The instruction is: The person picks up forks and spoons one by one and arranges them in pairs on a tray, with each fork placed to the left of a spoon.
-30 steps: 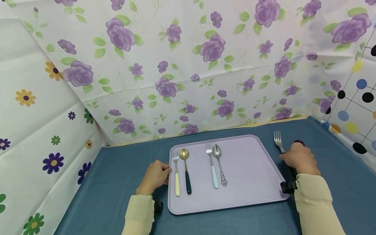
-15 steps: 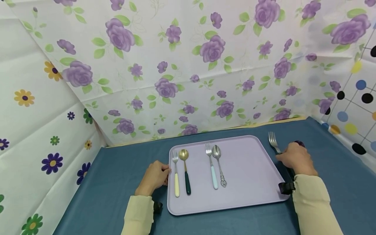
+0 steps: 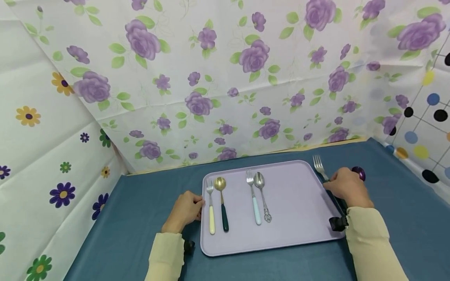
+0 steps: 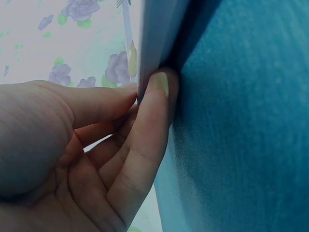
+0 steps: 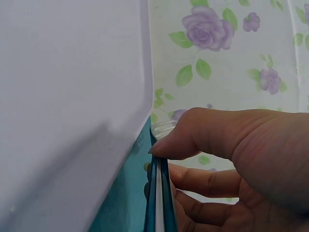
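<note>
A pale lilac tray (image 3: 288, 234) lies on the blue cloth. My left hand (image 3: 185, 209) pinches its left rim; in the left wrist view the thumb and a finger (image 4: 152, 125) meet at that edge. My right hand (image 3: 349, 188) holds a dark-handled fork (image 3: 319, 166) close beside the tray's right edge, tines pointing away. In the right wrist view the thumb presses on the fork's handle (image 5: 159, 193). On the tray lie a yellow-handled fork (image 3: 211, 218), a gold spoon with a green handle (image 3: 224, 214), a light-blue-handled fork (image 3: 256, 208) and an ornate silver spoon (image 3: 259, 180).
Past the right hand shows a shiny purple oval piece (image 3: 359, 173), partly hidden by that hand. The tray's right half is bare. A floral sheet (image 3: 225, 78) rises behind the table, with patterned sheets at both sides.
My right hand has slid left with the fork, bringing it close to the tray's right edge, and more of the purple piece shows. The left hand and the tray stay in place.
</note>
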A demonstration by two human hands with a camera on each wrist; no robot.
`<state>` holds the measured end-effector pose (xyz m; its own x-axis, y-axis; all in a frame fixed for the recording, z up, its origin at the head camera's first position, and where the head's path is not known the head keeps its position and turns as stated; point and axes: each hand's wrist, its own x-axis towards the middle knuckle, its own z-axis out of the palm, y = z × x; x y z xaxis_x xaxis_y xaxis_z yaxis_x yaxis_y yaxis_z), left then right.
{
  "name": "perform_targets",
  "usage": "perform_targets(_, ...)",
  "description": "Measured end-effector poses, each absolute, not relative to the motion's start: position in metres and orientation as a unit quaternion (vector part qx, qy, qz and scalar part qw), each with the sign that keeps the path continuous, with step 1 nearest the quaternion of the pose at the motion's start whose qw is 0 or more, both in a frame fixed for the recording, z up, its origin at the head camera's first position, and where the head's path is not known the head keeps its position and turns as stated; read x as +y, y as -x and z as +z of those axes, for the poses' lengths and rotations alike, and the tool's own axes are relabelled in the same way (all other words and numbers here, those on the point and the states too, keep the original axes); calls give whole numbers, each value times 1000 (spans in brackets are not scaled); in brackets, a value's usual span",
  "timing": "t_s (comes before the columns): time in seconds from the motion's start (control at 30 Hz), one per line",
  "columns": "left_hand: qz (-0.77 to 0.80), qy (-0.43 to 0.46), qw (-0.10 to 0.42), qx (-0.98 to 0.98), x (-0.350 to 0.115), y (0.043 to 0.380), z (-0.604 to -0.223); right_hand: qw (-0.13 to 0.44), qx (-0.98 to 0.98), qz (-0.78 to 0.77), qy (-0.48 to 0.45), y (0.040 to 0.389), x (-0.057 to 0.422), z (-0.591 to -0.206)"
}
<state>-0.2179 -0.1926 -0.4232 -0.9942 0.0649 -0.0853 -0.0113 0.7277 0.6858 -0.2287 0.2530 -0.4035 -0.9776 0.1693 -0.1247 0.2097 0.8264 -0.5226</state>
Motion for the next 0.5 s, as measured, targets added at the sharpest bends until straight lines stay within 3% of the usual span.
perform_targets(0.5,371,-8,53,927,-192,218,-422,21,953,-287,-90,232,247,-407)
